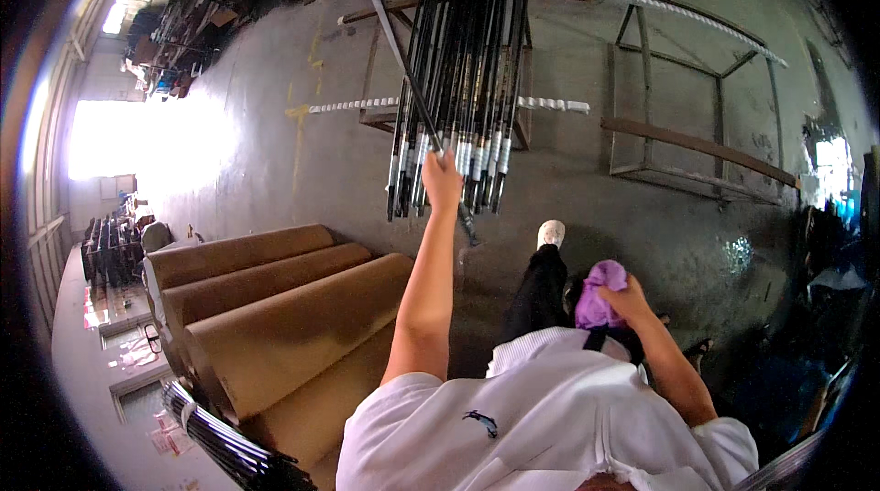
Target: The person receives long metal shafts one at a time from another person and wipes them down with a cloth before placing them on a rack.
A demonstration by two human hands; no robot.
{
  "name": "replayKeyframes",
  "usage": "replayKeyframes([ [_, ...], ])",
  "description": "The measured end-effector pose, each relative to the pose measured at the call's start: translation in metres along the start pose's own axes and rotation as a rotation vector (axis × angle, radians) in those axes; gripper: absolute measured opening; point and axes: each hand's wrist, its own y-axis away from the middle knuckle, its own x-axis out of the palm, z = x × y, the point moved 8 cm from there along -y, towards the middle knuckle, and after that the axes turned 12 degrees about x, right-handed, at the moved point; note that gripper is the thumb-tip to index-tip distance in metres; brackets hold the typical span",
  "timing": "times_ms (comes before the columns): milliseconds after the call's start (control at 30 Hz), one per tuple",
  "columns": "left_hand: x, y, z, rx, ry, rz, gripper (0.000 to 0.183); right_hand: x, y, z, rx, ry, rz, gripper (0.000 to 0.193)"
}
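My left hand (443, 181) is closed around a long thin black pole (417, 92). That pole slants across a row of similar black poles (467, 60) with pale silvery bands near their close ends. The row lies side by side over a metal stand whose crossbar (555, 105) is wrapped in white. Close to my body on the right, my right hand (627, 299) grips a bunched purple cloth (601, 297). Its fingers are partly hidden behind the cloth.
Large brown rolls (298, 317) lie to my left, with a tied bundle of dark rods (225, 441) beside them. On the right stands a metal frame (720, 124) with a wooden bar (697, 147) on it. Stacked material (197, 14) fills the far left.
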Motion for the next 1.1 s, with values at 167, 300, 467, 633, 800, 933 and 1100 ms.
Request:
replayKeyframes([
  [167, 0.004, -0.033, 0.068, 0.161, -0.626, 0.077, 0.026, -0.027, -0.002, 0.03, 0.147, -0.127, -0.163, 0.052],
  [300, 0.018, -0.057, 0.108, 0.102, -0.633, 0.116, 0.028, -0.028, -0.009, 0.018, 0.202, -0.07, -0.259, 0.049],
  [467, 0.024, -0.086, 0.124, 0.119, -0.911, 0.116, 0.03, -0.011, -0.011, 0.009, 0.219, -0.107, -0.189, 0.051],
  [633, 0.016, -0.093, 0.135, 0.11, -0.916, 0.094, 0.047, -0.026, -0.022, -0.017, 0.3, 0.034, -0.318, 0.053],
  [800, 0.018, -0.075, 0.114, 0.0, -0.712, 0.102, 0.049, -0.022, -0.004, 0.04, 0.215, 0.018, -0.324, 0.044],
  [933, 0.057, -0.032, 0.009, 0.081, 0.008, 0.277, 0.039, -0.026, 0.012, 0.057, 0.227, 0.011, -0.262, 0.055],
  [1100, 0.078, 0.103, -0.291, 0.427, 1.266, 0.839, 0.074, -0.038, 0.001, 0.034, -0.004, -0.182, -0.199, 0.035],
])
